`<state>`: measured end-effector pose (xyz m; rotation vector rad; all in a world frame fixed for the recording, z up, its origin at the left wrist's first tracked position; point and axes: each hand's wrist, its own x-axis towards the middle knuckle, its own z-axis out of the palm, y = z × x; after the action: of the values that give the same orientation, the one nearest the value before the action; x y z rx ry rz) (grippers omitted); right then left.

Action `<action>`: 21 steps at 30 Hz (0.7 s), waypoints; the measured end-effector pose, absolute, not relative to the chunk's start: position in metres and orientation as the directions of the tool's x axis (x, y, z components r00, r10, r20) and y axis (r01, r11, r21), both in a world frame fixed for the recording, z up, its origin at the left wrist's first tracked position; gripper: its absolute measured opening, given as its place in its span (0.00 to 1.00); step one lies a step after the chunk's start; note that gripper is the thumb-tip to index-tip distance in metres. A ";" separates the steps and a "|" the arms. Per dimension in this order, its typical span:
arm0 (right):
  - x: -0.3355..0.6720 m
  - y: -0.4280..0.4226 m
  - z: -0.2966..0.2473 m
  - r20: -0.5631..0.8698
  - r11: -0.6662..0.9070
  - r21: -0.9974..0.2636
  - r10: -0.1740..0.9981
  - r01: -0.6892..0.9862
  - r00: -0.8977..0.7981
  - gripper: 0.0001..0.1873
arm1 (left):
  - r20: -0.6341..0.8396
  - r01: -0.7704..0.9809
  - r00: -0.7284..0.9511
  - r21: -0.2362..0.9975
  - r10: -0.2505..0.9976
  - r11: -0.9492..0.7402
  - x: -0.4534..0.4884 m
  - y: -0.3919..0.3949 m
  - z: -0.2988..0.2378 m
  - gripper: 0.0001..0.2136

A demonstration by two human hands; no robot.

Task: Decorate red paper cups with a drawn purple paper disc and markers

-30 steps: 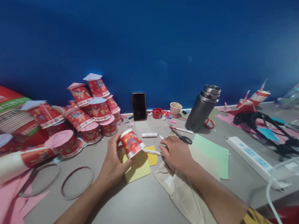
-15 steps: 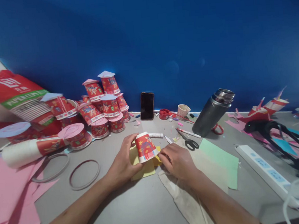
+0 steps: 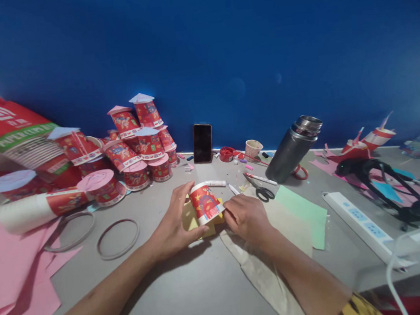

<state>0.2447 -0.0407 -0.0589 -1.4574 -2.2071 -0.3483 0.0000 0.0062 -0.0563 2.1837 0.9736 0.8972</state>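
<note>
A red printed paper cup (image 3: 205,203) stands upside down on a yellow sheet of paper (image 3: 193,220) at the middle of the grey table (image 3: 192,286). My left hand (image 3: 173,224) wraps around the cup's left side, thumb and fingers curled on it. My right hand (image 3: 246,217) is closed at the cup's lower right rim; earlier it held a white pen, now hidden by the fingers. A beige cloth bag (image 3: 264,270) lies under my right wrist.
A pile of red cups (image 3: 138,144) with paper lids stands at the back left, a cup sleeve (image 3: 34,209) and pink paper (image 3: 10,273) beside it. Two rings (image 3: 117,238), scissors (image 3: 259,191), a phone (image 3: 203,143), a steel flask (image 3: 292,149), green paper (image 3: 303,213) and a power strip (image 3: 359,223) lie around.
The cup came down from a raised tilt onto the yellow paper. My right hand closed in on its rim, and the white pen it held is now out of sight.
</note>
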 end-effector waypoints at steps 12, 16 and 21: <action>0.276 -0.023 -0.014 0.338 0.045 -0.095 0.941 0.994 -0.010 0.10 | 0.499 0.432 0.276 0.699 0.821 -0.570 0.003 0.022 -0.066 0.35; 0.309 -0.004 0.017 0.373 -0.163 -0.126 0.906 0.978 0.199 0.13 | 0.493 0.420 0.198 0.738 0.847 -0.528 0.001 0.029 -0.068 0.34; 0.324 0.010 -0.013 0.365 -0.305 -0.283 0.842 0.909 0.397 0.13 | 0.472 0.427 0.170 0.756 0.865 -0.497 0.002 0.026 -0.065 0.34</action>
<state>0.3237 0.0098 -0.0130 -2.2180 -1.5004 -0.2034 0.0022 0.0265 -0.0647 1.9986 1.2175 1.2819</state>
